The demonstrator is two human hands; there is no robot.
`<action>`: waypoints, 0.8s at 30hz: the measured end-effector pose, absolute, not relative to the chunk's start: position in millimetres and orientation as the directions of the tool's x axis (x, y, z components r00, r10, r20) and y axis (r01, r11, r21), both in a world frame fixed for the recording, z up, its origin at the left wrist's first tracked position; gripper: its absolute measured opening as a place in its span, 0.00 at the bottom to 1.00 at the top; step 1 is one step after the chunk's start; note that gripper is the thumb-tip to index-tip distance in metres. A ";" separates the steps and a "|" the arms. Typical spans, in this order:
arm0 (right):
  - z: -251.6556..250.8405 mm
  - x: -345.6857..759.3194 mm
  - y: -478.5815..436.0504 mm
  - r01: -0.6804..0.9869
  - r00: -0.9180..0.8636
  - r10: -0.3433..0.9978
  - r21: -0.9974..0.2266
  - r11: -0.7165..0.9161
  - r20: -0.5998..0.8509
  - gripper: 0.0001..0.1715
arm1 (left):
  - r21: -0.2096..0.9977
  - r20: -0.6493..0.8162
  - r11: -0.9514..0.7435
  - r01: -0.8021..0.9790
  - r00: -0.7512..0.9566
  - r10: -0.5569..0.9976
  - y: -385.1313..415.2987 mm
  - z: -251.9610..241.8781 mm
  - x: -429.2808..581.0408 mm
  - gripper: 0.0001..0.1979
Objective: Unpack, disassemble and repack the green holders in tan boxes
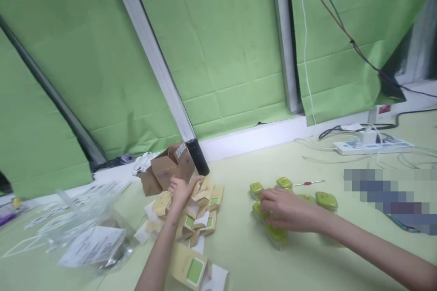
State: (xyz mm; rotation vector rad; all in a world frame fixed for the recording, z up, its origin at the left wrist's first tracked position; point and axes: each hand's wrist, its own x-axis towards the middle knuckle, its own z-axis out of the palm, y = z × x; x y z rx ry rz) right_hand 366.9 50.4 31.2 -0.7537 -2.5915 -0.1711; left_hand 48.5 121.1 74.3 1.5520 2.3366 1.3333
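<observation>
My left hand (181, 190) rests on a pile of opened small tan cartons (191, 209), its thumb apart from the fingers. The cartons have green panels and loose white flaps. Over on the right, my right hand (285, 209) reaches down into a cluster of small lime-green plastic cases, with its fingers curled over a green case (277, 235). Part of that case is hidden beneath the hand. Other cases lie around it, among them one green case (284, 183) behind the hand and another green case (327, 200) beside the wrist.
A red-and-silver screwdriver (308, 183) lies behind the cases. A torn brown cardboard box (170, 168) and a black cylinder (198, 157) stand near the wall. Clear plastic bags (102, 241) with papers cover the left. A white power strip (373, 146) with cables sits back right.
</observation>
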 end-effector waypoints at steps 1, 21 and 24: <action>26.8 369.2 45.4 0.546 -0.751 0.506 -0.032 0.837 0.425 0.05 | 0.627 0.430 0.146 0.766 -0.496 0.754 115.2 76.5 46.5 0.40; -2.5 372.2 24.1 0.574 -0.646 0.671 -0.347 0.742 0.365 0.08 | 0.603 0.544 -0.168 0.780 -0.247 0.802 69.3 94.5 49.6 0.25; -4.8 372.6 25.2 0.589 -0.601 0.717 -0.412 0.696 0.353 0.09 | 0.624 0.564 -0.208 0.753 -0.251 0.787 86.0 83.1 65.2 0.23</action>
